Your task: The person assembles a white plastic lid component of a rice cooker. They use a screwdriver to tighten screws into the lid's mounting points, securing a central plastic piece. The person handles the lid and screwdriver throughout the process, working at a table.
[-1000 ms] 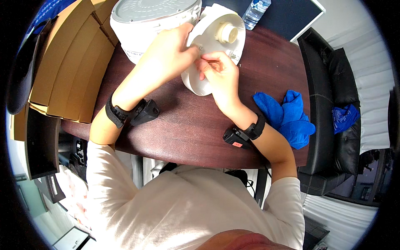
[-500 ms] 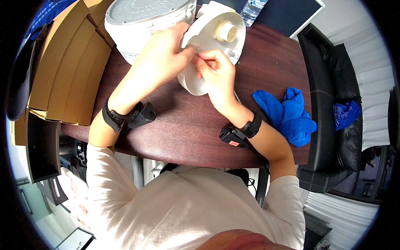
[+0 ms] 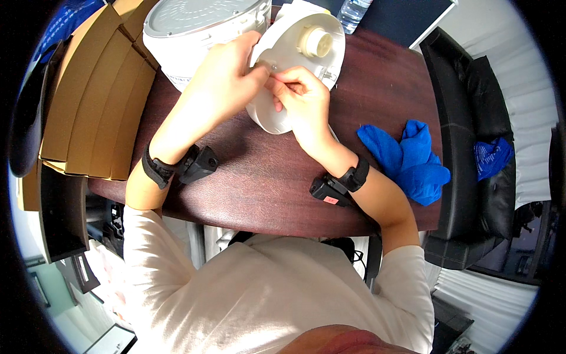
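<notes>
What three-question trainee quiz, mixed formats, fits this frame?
1. True or false: both hands meet at the rim of the white round plastic part.
2. Which thing lies right of the right hand? A) blue cloth B) cardboard sheets C) white round appliance
3. What is strapped around each wrist?

Key
1. True; the left hand and right hand pinch at the same spot.
2. A
3. A black wristband with a small device.

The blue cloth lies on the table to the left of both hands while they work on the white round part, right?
Not quite. The head view shows the blue cloth to the right of both hands; left hand and right hand are indeed on the white round part.
</notes>
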A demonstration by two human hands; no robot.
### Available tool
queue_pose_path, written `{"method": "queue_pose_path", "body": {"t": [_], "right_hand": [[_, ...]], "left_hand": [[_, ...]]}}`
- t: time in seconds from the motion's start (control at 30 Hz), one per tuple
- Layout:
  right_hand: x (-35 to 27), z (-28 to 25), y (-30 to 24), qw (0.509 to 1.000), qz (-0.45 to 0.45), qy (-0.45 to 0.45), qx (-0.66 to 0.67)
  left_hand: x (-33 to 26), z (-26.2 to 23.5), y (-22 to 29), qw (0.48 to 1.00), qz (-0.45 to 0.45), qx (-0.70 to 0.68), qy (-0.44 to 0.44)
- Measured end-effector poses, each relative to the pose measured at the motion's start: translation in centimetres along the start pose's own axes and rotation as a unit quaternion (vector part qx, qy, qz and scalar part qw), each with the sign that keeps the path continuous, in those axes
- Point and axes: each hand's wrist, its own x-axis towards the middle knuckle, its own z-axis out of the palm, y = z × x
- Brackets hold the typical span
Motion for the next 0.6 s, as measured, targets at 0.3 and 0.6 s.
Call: {"method": "queue_pose_path", "body": {"t": [0.3,0.6], "right_hand": [[0.1,-0.3,0.5,0.980,-0.049,0.031,-0.193],[0.6,-0.4,-0.9,0.919,-0.206,-0.033,-0.335]], "left_hand": [[0.0,0.1,0.2,1.000,0.008,0.019,0.001],[0.0,0.0,0.2,1.000,0.006,0.000,-0.006]]}}
